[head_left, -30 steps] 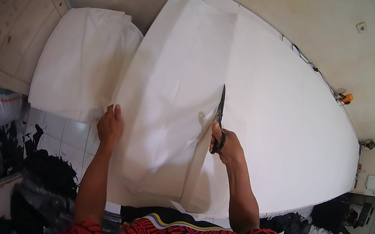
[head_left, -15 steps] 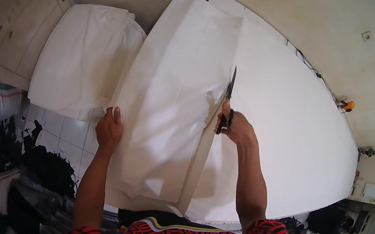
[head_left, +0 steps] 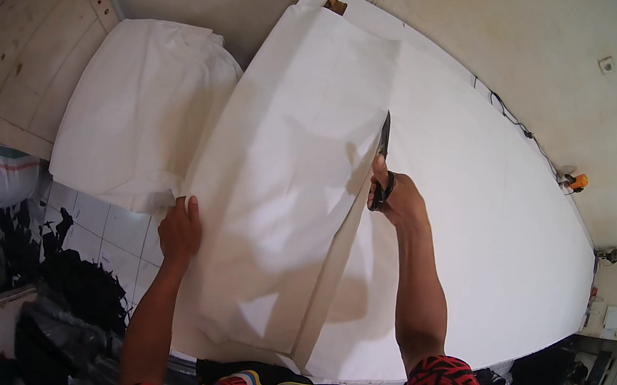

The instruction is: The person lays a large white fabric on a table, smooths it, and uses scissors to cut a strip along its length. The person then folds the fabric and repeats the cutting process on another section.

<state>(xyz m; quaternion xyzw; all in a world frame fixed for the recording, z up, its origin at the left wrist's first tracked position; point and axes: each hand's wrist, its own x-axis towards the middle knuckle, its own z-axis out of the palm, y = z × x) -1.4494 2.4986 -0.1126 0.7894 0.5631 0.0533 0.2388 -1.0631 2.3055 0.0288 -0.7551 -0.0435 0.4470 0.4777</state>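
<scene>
A large white sheet (head_left: 283, 147), paper or thin cloth, lies over a long white tabletop. My right hand (head_left: 399, 198) is closed round the black handles of a pair of scissors (head_left: 385, 134), thumb on top. Their dark blades point away from me at the far end of a long slit in the sheet. From there the slit runs back toward my body, its left edge slightly lifted. At the table's left edge my left hand (head_left: 181, 228) grips the sheet's border between thumb and fingers.
More white material (head_left: 138, 111) bulges beside the table on the left, near a wooden door (head_left: 36, 41). Dark scraps (head_left: 85, 282) and a white sack (head_left: 4, 173) lie on the tiled floor. A cable (head_left: 513, 115) runs along the far table edge. Clothes are piled at lower right.
The scissors have moved a little farther from me along the sheet, and the slit has lengthened slightly. My left hand stays at the left border. The whole view has shifted slightly.
</scene>
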